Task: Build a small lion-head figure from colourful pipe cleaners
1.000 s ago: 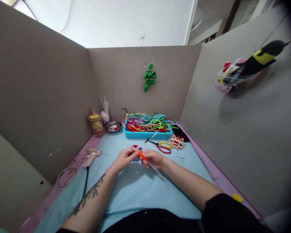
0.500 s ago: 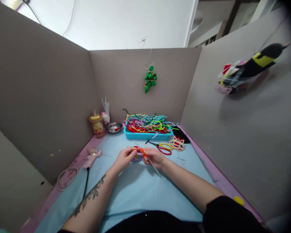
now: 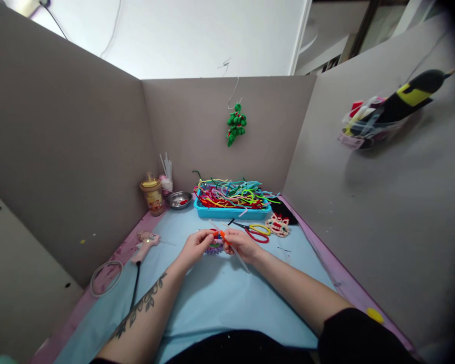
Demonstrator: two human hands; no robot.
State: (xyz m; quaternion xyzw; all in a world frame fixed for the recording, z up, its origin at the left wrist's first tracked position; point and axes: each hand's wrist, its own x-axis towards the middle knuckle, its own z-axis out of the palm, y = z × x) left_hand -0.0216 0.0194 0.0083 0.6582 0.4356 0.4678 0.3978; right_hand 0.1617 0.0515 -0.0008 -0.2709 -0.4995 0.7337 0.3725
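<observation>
My left hand (image 3: pixel 195 246) and my right hand (image 3: pixel 241 243) meet over the blue mat (image 3: pixel 212 293), fingers pinched together. Between them is an orange pipe cleaner (image 3: pixel 222 234) wound round a thin clear stick (image 3: pixel 238 257) that slants down to the right under my right hand. My left fingertips pinch the orange end. A small purple and green pipe-cleaner piece (image 3: pixel 214 248) lies on the mat just behind my hands.
A blue tray (image 3: pixel 231 211) heaped with coloured pipe cleaners stands at the back. Red and yellow scissors (image 3: pixel 255 231) and a small cream figure (image 3: pixel 278 225) lie to the right. A pink glue gun (image 3: pixel 144 243), wire ring (image 3: pixel 105 277), metal bowl (image 3: pixel 178 200) and jar (image 3: pixel 152 194) sit left.
Both hands have shifted slightly away from me, closer together. The clear stick has swung to a steeper slant and shows less below my right hand.
</observation>
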